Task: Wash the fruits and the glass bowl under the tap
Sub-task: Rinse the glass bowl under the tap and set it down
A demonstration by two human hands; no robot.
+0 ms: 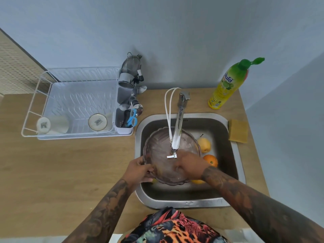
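Left hand [140, 168] grips the glass bowl [171, 155] rim at 8 o'clock; right hand [190, 165] rubs inside, fingers unclear. Wet glass: slippery, fragile — keep your rim grip.

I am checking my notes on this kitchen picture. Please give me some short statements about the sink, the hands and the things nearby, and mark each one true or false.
1. The left hand grips the rim of the ribbed clear glass bowl. True.
2. The right hand is holding the round orange fruit. False: it is inside the bowl; the orange lies in the steel sink beside it.
3. The yellow dish-soap bottle with a green cap stands on the wooden counter behind the sink. True.
4. The yellow sponge lies in the white wire dish rack. False: it lies on the sink's right edge.
5. A yellow pear-like fruit lies in the sink. True.
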